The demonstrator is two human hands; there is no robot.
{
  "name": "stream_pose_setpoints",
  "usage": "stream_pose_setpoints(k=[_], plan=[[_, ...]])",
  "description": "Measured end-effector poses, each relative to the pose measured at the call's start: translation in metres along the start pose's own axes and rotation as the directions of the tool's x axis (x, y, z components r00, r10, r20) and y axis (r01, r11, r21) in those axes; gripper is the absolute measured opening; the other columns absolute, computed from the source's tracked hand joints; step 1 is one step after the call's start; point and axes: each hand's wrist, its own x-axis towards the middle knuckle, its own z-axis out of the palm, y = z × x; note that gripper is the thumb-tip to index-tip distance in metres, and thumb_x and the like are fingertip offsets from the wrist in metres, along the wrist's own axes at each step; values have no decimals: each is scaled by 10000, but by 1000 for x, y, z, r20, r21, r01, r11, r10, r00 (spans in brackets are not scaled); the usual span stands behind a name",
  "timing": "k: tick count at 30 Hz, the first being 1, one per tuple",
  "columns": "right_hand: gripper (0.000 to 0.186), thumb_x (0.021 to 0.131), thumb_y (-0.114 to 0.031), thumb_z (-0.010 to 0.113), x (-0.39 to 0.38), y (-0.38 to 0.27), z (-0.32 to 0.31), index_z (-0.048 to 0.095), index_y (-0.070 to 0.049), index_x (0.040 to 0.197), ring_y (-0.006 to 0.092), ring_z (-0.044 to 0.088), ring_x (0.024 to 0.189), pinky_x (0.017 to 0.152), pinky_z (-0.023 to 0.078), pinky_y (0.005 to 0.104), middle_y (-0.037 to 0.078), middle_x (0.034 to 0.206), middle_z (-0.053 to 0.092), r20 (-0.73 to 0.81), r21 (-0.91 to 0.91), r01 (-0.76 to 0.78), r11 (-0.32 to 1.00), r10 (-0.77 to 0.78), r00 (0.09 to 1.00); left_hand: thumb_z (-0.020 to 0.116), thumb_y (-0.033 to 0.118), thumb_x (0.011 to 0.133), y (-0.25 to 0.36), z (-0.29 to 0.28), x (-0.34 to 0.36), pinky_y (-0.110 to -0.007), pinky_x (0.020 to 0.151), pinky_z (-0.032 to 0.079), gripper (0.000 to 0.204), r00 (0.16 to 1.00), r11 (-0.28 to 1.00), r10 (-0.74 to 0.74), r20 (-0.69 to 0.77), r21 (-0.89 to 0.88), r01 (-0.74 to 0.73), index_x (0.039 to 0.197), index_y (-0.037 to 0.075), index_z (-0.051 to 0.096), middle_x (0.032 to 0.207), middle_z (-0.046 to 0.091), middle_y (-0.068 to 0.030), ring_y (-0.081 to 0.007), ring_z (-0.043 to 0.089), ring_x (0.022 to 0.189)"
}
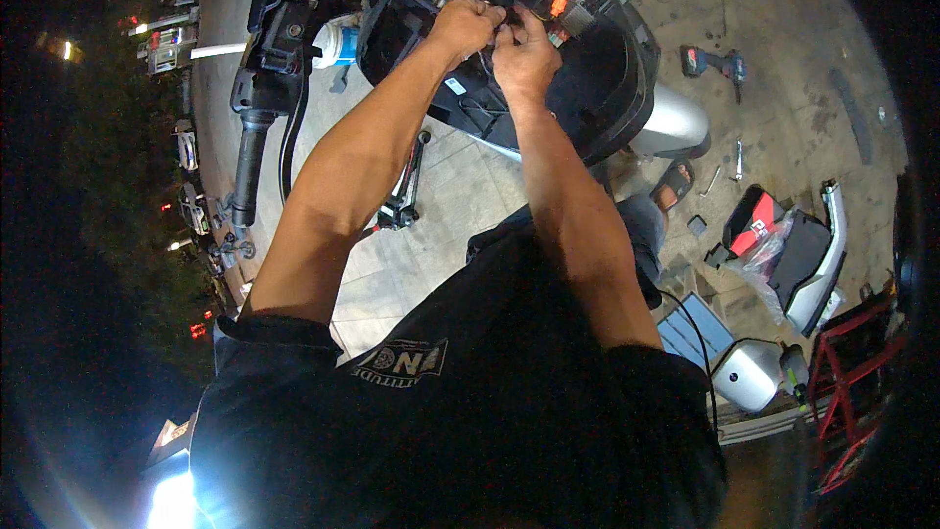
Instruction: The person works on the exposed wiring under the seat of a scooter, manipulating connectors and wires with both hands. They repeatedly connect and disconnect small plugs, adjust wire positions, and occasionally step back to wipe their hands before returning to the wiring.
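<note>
My left hand (460,31) and my right hand (525,61) are close together over the open black compartment (602,78) of a scooter. Both have bent, pinched fingers around small wiring or parts that I cannot make out. An orange piece (560,0) and a dark ribbed part lie just right of my right hand. Black cables (475,115) and a white label (455,86) sit below my hands.
Handlebar grip (257,162) at left, blue-white container (338,45) behind it. On the paving (411,274): a black stand (399,206), cordless drill (715,67), wrench (738,159), loose panels (803,255), blue tray (690,328), silver cover (746,377). Red metal frame (842,372) at lower right.
</note>
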Motion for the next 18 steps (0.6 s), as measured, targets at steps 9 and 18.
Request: stream_pose_setpoints(k=[9, 18], plan=[[339, 849, -110, 543, 5, 9, -17, 502, -56, 1181, 294, 652, 912, 762, 515, 366, 120, 938, 682, 173, -64, 286, 956, -271, 947, 592, 292, 889, 0, 5, 1, -289, 542, 469, 324, 997, 998, 43, -68, 58, -39, 818, -13, 674, 690, 650, -85, -135, 579, 576], [405, 713, -116, 671, 33, -10, -70, 609, -151, 1113, 319, 564, 968, 827, 455, 427, 109, 1040, 600, 358, -316, 703, 638, -605, 711, 593, 288, 892, 8, 2, -2, -278, 509, 455, 310, 999, 995, -49, -15, -93, 47, 815, 0, 678, 678, 646, -60, -126, 576, 560]])
